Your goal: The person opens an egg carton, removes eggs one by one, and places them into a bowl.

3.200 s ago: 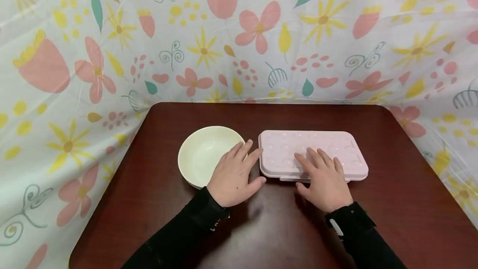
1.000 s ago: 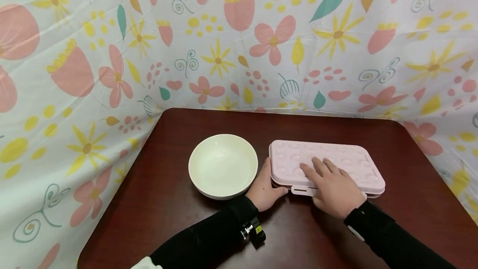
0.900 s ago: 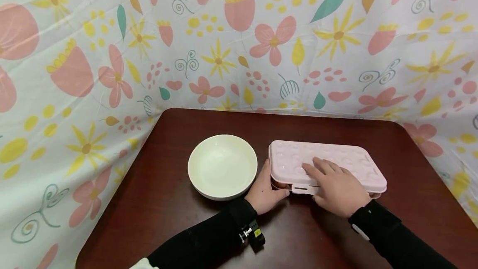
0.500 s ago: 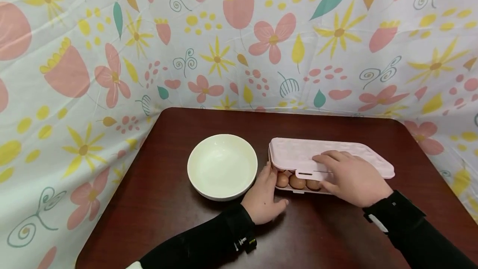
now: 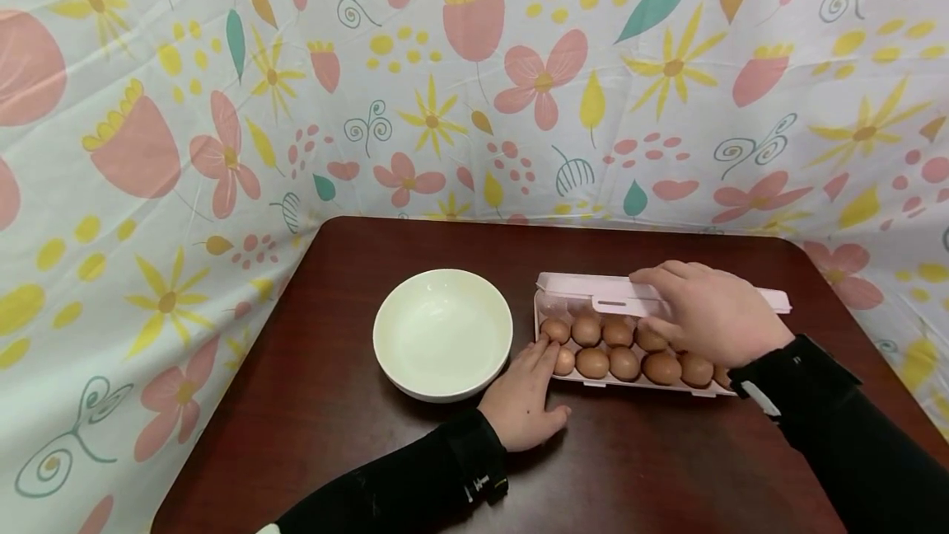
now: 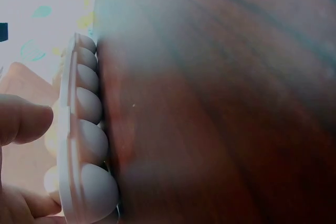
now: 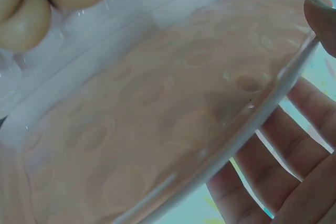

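A pink egg box lies on the right half of the table, holding several brown eggs in rows. Its lid is tilted up along the back side. My right hand grips the lid's front edge; the right wrist view shows the thumb inside the lid and the fingers behind it. My left hand lies with extended fingers at the box's front left corner, fingertips by the corner egg. The right hand and forearm hide the box's right end.
A cream bowl stands just left of the box, close to the left hand. The dark reddish wooden table has rounded back corners. A flower-patterned cloth hangs behind it and along its sides.
The right hand has lifted the lid up and back, so the rows of eggs now show. The left hand has moved from over the bowl to the box's left corner.
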Demonstrator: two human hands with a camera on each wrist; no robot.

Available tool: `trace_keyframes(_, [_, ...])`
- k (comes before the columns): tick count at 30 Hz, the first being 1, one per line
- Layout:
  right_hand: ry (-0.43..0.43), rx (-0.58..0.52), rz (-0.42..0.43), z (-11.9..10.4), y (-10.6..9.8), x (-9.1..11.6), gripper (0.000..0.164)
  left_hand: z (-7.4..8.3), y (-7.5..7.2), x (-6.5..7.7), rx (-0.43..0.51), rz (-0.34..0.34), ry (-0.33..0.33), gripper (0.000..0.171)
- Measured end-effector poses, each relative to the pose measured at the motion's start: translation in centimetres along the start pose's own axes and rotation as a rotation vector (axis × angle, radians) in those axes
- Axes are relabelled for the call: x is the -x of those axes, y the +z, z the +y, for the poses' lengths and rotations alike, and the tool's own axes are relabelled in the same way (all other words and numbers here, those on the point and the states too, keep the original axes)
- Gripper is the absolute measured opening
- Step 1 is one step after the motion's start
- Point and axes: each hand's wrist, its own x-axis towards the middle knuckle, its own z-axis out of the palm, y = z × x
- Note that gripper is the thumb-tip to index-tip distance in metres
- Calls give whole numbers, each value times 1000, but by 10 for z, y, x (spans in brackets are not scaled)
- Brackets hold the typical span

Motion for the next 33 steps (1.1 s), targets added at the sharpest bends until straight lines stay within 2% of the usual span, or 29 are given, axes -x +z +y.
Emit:
trace_keyframes(11, [-10, 34, 19, 17, -11, -26, 51, 0, 2, 2, -14, 6, -5, 88])
trace_keyframes(18, [-56, 133, 141, 28, -21, -56, 31, 1, 5, 1, -37, 20, -8, 90])
trace_keyframes(23, [-60, 129, 148, 39, -21, -76, 21, 1, 6, 1, -46, 15, -9, 90])
trace_keyframes(28, [-32, 127, 131, 47, -12, -86, 24, 2, 6, 1, -50, -2, -11, 89])
trace_keyframes(33, [-42, 150, 135, 51, -5, -89, 34, 2, 6, 1, -68, -4, -11, 89])
